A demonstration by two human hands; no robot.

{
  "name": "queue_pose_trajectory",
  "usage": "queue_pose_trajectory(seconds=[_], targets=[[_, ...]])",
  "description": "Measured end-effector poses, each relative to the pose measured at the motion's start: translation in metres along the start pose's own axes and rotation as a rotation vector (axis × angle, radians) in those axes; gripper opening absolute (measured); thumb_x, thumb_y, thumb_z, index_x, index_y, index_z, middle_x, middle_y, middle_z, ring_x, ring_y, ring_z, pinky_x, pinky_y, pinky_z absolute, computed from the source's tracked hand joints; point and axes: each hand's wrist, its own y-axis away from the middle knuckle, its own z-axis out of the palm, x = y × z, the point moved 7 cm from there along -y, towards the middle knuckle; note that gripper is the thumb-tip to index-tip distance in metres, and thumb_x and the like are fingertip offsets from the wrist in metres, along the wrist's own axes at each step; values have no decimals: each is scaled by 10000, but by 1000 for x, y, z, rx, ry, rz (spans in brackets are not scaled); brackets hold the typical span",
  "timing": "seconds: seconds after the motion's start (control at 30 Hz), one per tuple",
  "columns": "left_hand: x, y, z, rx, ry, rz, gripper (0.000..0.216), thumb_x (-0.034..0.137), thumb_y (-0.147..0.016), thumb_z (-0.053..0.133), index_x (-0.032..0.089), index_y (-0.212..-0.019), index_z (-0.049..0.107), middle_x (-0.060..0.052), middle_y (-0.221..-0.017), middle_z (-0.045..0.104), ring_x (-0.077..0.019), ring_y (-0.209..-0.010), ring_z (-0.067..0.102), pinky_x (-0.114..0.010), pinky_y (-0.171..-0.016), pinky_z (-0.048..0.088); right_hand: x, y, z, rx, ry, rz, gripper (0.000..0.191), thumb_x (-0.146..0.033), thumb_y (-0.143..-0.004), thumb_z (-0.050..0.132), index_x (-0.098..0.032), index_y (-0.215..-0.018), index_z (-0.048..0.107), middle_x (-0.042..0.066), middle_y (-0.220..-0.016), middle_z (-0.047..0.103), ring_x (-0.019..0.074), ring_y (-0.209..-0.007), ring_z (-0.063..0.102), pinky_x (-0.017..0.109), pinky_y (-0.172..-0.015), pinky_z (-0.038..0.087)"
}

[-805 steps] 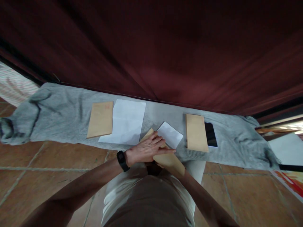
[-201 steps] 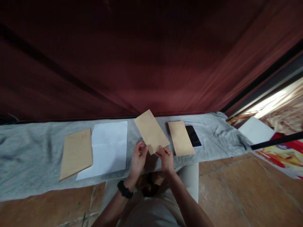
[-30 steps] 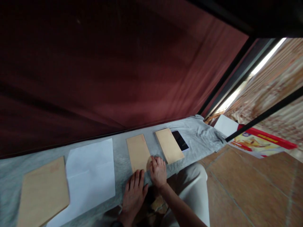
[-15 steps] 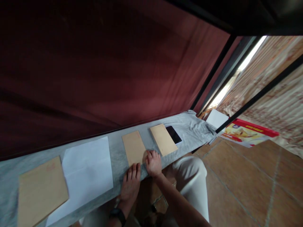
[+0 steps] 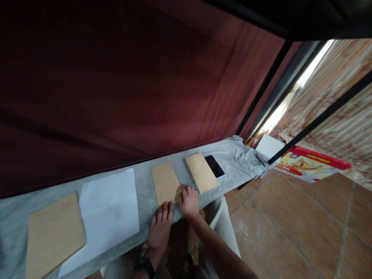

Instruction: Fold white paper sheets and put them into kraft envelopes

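Observation:
A brown paper envelope [image 5: 165, 181] lies flat on the grey cloth in front of me. My left hand [image 5: 161, 224] rests palm down, its outstretched fingertips on the envelope's near edge. At the near right corner is my right hand [image 5: 189, 202], fingers bent and pressed together on the paper; the thumb is hidden. Just right of it lies a second, thicker-looking envelope stack [image 5: 201, 173], partly over a dark-screened phone or tablet [image 5: 215, 166]. To the left, a large white paper sheet [image 5: 112, 209] lies partly under another brown envelope stack [image 5: 56, 234].
Grey cloth [image 5: 144, 193] covers the long narrow bench. A dark red curtain [image 5: 130, 97] hangs right behind it. Black metal posts [image 5: 263, 89] rise at the right end. On the tiled floor [image 5: 279, 224] lies a red and yellow printed box or board [image 5: 310, 162].
Both hands stay at the same envelope, almost unmoved. The view has shifted slightly, and my right knee has moved left and in under the bench edge.

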Motion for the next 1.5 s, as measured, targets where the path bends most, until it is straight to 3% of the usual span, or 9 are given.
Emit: queue_pose_trajectory(seconds=[0.2, 0.43, 0.63, 0.83, 0.97, 1.1, 1.23, 1.37, 1.5], targets=[[0, -1, 1, -15, -71, -3, 581, -4, -912, 382, 183, -1427, 575, -160, -1439, 589, -284, -1291, 562, -445, -986, 504, 1, 4, -1, -6, -5, -30, 412, -220, -930, 516, -170, -1330, 595, 115, -1110, 616, 260, -997, 527, 389, -857, 420], [1, 9, 15, 14, -23, -20, 621, 51, -929, 386, 240, -1516, 459, -135, -1449, 585, -260, -1332, 543, -457, -1037, 490, 1, 5, 1, -23, -17, -36, 409, -196, -937, 506, -159, -1335, 592, 125, -1106, 617, 269, -1017, 535, 398, -872, 425], [3, 9, 17, -34, -43, -21, 582, 48, -925, 395, 203, -1474, 511, -135, -1471, 564, -255, -1346, 534, -447, -1062, 484, 2, 6, 1, -28, -48, -25, 412, -183, -976, 441, -151, -1364, 575, 143, -1150, 640, 273, -1033, 562, 418, -882, 447], [4, 11, 15, -64, -14, -13, 580, 49, -910, 396, 146, -1471, 511, -144, -1503, 533, -249, -1390, 491, -438, -1126, 435, -29, 34, -1, -102, -253, -320, 464, -152, -986, 391, -173, -1425, 541, 114, -1420, 595, 226, -1335, 512, 432, -1113, 416], [2, 22, 8, -58, 56, -6, 569, 141, -921, 446, 93, -1486, 484, -149, -1547, 485, -257, -1459, 401, -427, -1175, 374, -37, 60, 0, -180, -195, -402, 492, -192, -1011, 411, -146, -1497, 464, 106, -1493, 551, 221, -1399, 474, 453, -1186, 367], [-2, 27, 0, -88, 148, -45, 609, 349, -965, 484, 90, -1514, 439, -147, -1544, 490, -261, -1465, 390, -428, -1191, 344, -30, 64, -8, -199, -141, -376, 477, -216, -1031, 415, -140, -1500, 463, 109, -1508, 537, 225, -1406, 472, 454, -1187, 365], [-3, 20, -8, -120, 203, -91, 629, 486, -991, 463, 83, -1473, 495, -155, -1507, 531, -273, -1404, 470, -418, -1158, 382, -15, 51, -20, -184, -164, -294, 457, -214, -1040, 395, -172, -1485, 491, 101, -1480, 565, 231, -1392, 487, 454, -1195, 342], [-5, 11, -13, -146, 227, -142, 553, 448, -1018, 430, 114, -1447, 530, -150, -1452, 585, -279, -1309, 555, -428, -1079, 448, 1, 33, -23, -177, -191, -186, 410, -182, -1020, 411, -189, -1394, 581, 110, -1387, 630, 250, -1263, 584, 413, -1070, 455], [-6, 7, -17, -157, 220, -182, 502, 387, -1017, 451, 119, -1431, 543, -152, -1422, 605, -293, -1253, 581, -435, -1032, 465, 15, 10, -15, -186, -181, 29, 312, -190, -1001, 458, -168, -1240, 658, 129, -1112, 712, 245, -1010, 681, 352, -896, 524]])
